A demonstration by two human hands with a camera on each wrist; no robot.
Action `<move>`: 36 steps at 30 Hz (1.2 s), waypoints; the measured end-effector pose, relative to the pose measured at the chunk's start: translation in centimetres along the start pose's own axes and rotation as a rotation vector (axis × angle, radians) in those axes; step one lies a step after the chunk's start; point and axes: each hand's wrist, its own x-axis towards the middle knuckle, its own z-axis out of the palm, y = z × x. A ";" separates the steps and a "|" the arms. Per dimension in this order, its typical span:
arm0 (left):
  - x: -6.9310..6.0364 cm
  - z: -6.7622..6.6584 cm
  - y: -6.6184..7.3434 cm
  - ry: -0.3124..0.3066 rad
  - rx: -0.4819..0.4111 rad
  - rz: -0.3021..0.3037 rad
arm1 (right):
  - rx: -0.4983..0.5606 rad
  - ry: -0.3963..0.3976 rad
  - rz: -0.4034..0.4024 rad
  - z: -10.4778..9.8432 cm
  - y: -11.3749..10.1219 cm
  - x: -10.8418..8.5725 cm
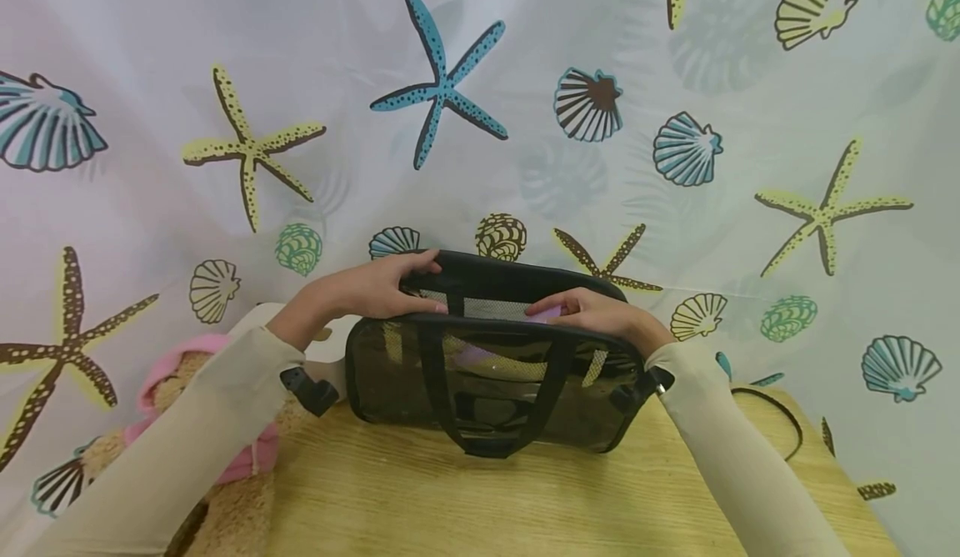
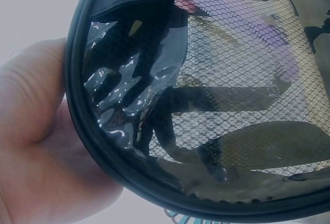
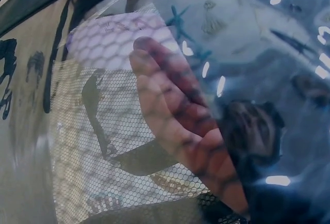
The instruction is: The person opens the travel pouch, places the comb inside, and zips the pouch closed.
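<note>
A black-edged clear bag [image 1: 495,390] stands with its mouth spread apart. At the left end of the mouth, the left hand [image 1: 375,288] grips the bag, fingers at the rear rim and thumb along the front rim. The left wrist view shows part of the left hand [image 2: 36,131] beside the bag's round end. The right hand [image 1: 600,313] reaches into the right side and pinches a flat purple item [image 1: 546,314]. Through the clear wall, the right hand's fingers [image 3: 170,95] show against the purple item [image 3: 111,41] above a mesh panel [image 3: 124,110].
A teddy bear in pink clothing [image 1: 251,461] is at the left of the wooden table [image 1: 420,499], partly behind the left sleeve. A white object [image 1: 337,336] stands behind the bag's left end. A dark cord [image 1: 787,415] curves at the right. A patterned cloth [image 1: 525,173] hangs behind.
</note>
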 end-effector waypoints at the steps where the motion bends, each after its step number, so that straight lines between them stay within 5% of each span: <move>1: 0.0 0.0 0.1 -0.001 -0.001 0.000 | -0.001 -0.002 -0.004 0.0 0.0 0.0; 13: 0.1 -0.2 0.2 -0.001 0.000 -0.006 | 0.103 -0.060 -0.030 -0.5 0.5 0.1; 26: -0.1 -0.1 0.1 0.003 0.003 -0.007 | 0.055 -0.108 -0.002 -0.3 0.6 0.2; 36: -0.2 0.0 0.0 0.011 -0.002 -0.006 | -0.007 -0.037 0.019 -0.2 -0.9 -0.1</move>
